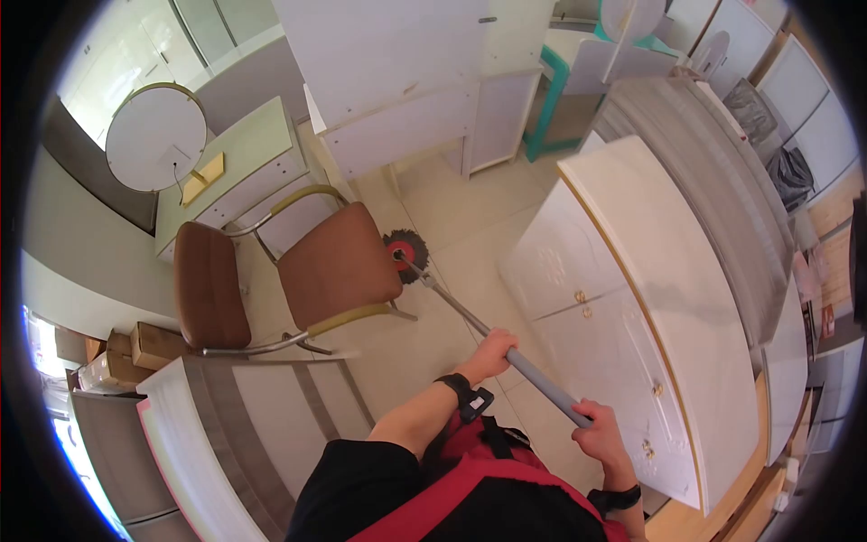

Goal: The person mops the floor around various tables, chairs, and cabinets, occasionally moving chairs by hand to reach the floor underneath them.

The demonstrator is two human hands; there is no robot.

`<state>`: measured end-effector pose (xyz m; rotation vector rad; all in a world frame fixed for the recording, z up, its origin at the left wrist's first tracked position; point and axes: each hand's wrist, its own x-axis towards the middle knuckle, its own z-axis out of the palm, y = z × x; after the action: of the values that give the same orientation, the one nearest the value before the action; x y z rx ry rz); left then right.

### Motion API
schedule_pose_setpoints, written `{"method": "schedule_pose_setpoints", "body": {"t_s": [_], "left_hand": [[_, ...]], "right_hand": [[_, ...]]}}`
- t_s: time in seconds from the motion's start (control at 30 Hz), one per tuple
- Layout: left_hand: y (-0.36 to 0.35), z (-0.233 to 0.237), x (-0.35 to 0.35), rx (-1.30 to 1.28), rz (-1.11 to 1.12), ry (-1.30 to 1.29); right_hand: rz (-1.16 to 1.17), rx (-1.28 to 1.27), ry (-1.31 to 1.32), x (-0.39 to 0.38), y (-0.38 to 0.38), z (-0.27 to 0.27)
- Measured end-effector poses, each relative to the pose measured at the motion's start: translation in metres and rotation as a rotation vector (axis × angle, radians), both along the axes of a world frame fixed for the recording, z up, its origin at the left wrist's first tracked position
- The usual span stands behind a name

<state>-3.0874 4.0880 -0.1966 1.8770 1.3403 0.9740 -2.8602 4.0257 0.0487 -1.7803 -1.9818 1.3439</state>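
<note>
A spin mop (528,369) with a long grey handle runs slantwise across the floor in the head view. Its round head, a red disc with dark grey fringe (417,248), lies on the tiles beside the brown chair (330,262), close to the seat's right edge. My left hand (492,353) is wrapped around the middle of the handle. Higher up the handle, near its end, my right hand (598,432) is closed on it. The chair hides part of the fringe.
To the right stands a white cabinet (623,316) with gold knobs. A white furniture panel (388,63) rises ahead, and a dressing table with a round mirror (155,135) is at left. A grey-striped white cabinet (262,406) stands near my left arm. Cardboard boxes (163,348) sit beyond it.
</note>
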Motion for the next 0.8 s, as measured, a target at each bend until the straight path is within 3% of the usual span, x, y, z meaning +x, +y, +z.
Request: {"method": "schedule_pose_setpoints", "body": {"t_s": [0.17,0.27,0.37,0.43,0.5,0.6,0.7,0.8], "left_hand": [[0.048,-0.01,-0.01,-0.098,-0.219,0.058],[0.07,-0.004,-0.02,-0.234,-0.115,0.083],[0.094,-0.014,-0.047,-0.211,0.111,0.227],[0.107,-0.005,-0.067,-0.116,0.377,0.38],[0.128,0.016,-0.092,-0.304,0.403,0.512],[0.143,0.03,-0.111,-0.306,0.365,0.499],[0.161,0.022,-0.105,-0.216,0.18,0.418],[0.173,0.027,-0.066,-0.201,0.051,0.245]], "right_hand": [[-0.09,0.03,0.003,0.003,0.026,-0.019],[-0.098,0.013,-0.015,-0.009,0.064,-0.032],[0.011,0.066,0.03,-0.037,0.102,-0.06],[0.123,0.149,0.116,-0.065,0.129,-0.074],[0.215,0.118,0.149,-0.101,0.159,-0.063],[0.384,0.095,0.155,-0.118,0.191,-0.031],[0.353,0.185,0.141,-0.096,0.194,-0.015],[0.299,0.267,-0.007,-0.063,0.191,0.036]]}}
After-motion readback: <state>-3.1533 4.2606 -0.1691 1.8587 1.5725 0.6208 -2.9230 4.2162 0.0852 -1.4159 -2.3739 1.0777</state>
